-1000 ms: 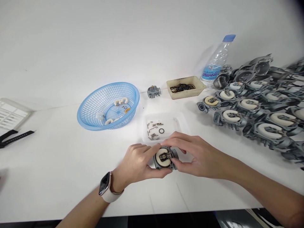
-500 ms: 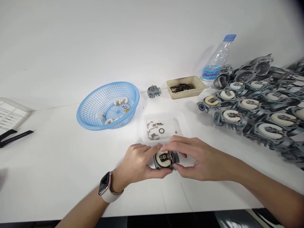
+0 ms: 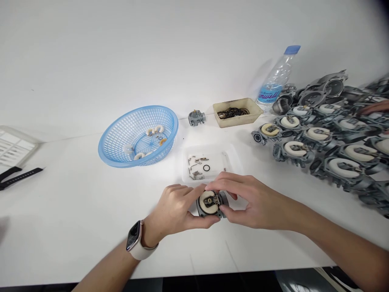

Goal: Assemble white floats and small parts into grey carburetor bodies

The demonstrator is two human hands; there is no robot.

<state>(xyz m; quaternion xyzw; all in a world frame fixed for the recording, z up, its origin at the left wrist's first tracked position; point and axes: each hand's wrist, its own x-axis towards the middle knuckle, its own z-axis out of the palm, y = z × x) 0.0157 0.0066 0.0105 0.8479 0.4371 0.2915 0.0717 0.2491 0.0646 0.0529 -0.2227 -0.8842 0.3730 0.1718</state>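
Right hand [image 3: 254, 200] edged inward, left hand [image 3: 174, 209] holding carburetor [image 3: 209, 202]

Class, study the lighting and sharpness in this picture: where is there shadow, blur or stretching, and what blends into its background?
Head view: a soft shadow lies on the wall just left of the bottle; head view: metal parts toward the right edge look smeared and stretched; head view: the whitish tray nearly blends into the white table.

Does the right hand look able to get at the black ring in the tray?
Probably yes: the black ring lies uncovered in the tray near the right hand, which would have to leave the metal part.
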